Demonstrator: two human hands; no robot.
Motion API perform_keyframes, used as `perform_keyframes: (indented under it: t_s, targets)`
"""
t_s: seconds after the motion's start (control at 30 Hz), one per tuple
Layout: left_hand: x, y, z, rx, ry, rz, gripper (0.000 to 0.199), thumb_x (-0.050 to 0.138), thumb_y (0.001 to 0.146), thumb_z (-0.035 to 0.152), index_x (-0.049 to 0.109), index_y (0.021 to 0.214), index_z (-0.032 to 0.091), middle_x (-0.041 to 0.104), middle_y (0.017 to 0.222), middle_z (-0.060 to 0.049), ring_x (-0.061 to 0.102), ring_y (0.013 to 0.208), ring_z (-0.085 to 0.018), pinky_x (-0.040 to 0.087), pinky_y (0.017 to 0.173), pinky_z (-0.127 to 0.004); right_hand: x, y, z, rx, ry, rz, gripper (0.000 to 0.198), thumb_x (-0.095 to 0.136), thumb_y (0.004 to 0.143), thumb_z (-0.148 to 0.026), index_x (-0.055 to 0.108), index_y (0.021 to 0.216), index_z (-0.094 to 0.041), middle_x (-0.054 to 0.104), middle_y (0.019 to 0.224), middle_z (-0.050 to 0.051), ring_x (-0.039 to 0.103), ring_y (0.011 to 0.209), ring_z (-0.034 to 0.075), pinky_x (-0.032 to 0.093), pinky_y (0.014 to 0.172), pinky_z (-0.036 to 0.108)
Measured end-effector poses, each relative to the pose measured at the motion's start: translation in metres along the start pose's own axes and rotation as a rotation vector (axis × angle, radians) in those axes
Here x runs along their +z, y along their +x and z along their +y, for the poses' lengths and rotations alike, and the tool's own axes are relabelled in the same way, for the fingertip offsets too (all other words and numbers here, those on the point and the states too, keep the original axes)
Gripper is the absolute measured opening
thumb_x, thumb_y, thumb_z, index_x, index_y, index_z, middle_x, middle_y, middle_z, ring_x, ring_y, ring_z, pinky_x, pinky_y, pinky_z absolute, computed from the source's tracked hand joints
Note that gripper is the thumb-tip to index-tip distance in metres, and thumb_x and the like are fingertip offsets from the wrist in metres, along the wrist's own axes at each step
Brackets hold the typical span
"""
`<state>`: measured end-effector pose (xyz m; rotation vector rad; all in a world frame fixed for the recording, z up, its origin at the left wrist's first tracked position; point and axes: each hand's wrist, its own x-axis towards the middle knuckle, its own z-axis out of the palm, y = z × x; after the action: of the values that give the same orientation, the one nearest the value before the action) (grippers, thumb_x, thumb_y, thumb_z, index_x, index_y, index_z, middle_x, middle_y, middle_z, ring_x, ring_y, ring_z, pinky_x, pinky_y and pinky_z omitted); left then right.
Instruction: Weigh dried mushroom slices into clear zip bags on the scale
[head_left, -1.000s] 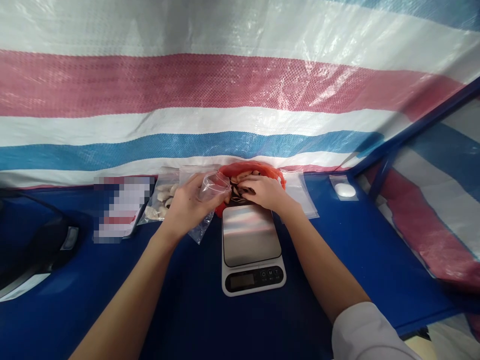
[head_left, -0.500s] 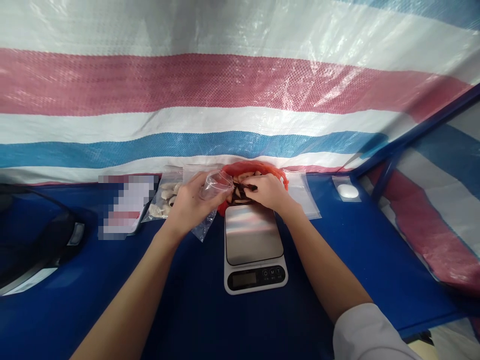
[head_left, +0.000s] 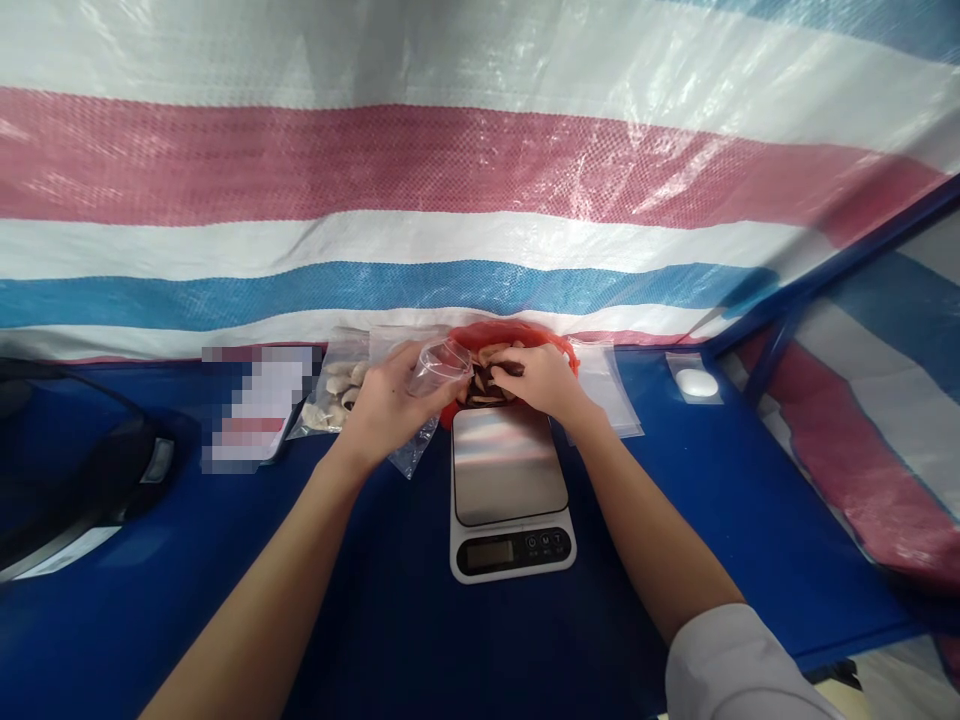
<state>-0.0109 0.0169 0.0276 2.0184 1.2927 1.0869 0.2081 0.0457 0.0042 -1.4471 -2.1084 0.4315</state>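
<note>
My left hand [head_left: 386, 400] is closed round a clear plastic cup [head_left: 441, 366], tilted with its mouth toward a red bag [head_left: 502, 330]. Inside the bag lie brown dried slices [head_left: 484, 388] with dark parts. My right hand [head_left: 541, 380] reaches in from the right, its curled fingers and thumb among the slices; the fingertips are partly hidden. Just in front of the bag stands a white kitchen scale [head_left: 510, 470] with a steel plate and a dark display panel.
Left of the bag lies a clear bag of pale mushroom-like pieces [head_left: 326, 413], beside a phone-like device [head_left: 262, 410]. Flat clear bags [head_left: 607, 390] lie to the right, and a white oval object [head_left: 697, 382] farther right. Black gear [head_left: 112, 470] is at left; striped sheeting [head_left: 450, 160] hangs behind the blue table [head_left: 735, 510].
My right hand has shifted slightly among the slices, and the dark piece that showed at its fingers is less distinct. My left hand still holds the cup; the view has shifted a little.
</note>
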Motion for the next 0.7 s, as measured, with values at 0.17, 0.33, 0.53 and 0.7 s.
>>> perform_keyframes:
  t_s: [0.17, 0.33, 0.53, 0.7]
  targets:
    - [0.002, 0.0, 0.0, 0.01, -0.013, -0.018, 0.045, 0.072, 0.084, 0.047, 0.068, 0.122, 0.023, 0.074, 0.116, -0.007, 0.068, 0.109, -0.03, 0.053, 0.098, -0.043, 0.003, 0.001, 0.005, -0.038, 0.006, -0.003, 0.023, 0.066, 0.086, -0.023, 0.08, 0.105, -0.028, 0.079, 0.108, 0.0, 0.073, 0.104, 0.022, 0.055, 0.094, 0.034]
    - [0.003, 0.0, -0.003, 0.06, -0.017, -0.054, 0.045, 0.071, 0.084, 0.044, 0.066, 0.123, 0.023, 0.072, 0.12, -0.008, 0.066, 0.113, -0.03, 0.051, 0.1, -0.045, -0.003, 0.0, 0.009, -0.036, 0.19, 0.044, 0.021, 0.067, 0.085, -0.021, 0.081, 0.099, -0.026, 0.08, 0.102, 0.0, 0.074, 0.096, 0.021, 0.057, 0.091, 0.034]
    - [0.005, -0.001, -0.001, 0.085, -0.007, -0.107, 0.047, 0.072, 0.083, 0.044, 0.066, 0.124, 0.021, 0.069, 0.126, -0.011, 0.064, 0.118, -0.031, 0.05, 0.104, -0.048, -0.028, -0.004, 0.0, 0.033, 0.619, 0.062, 0.021, 0.072, 0.082, -0.033, 0.08, 0.098, -0.022, 0.08, 0.099, 0.002, 0.075, 0.089, 0.018, 0.061, 0.083, 0.033]
    - [0.011, -0.002, 0.004, 0.119, -0.007, -0.139, 0.048, 0.072, 0.082, 0.045, 0.066, 0.124, 0.023, 0.069, 0.128, -0.01, 0.063, 0.12, -0.032, 0.05, 0.103, -0.047, -0.04, -0.009, -0.015, -0.011, 0.699, 0.034, 0.023, 0.076, 0.079, -0.037, 0.08, 0.097, -0.022, 0.079, 0.095, 0.003, 0.075, 0.084, 0.019, 0.063, 0.079, 0.033]
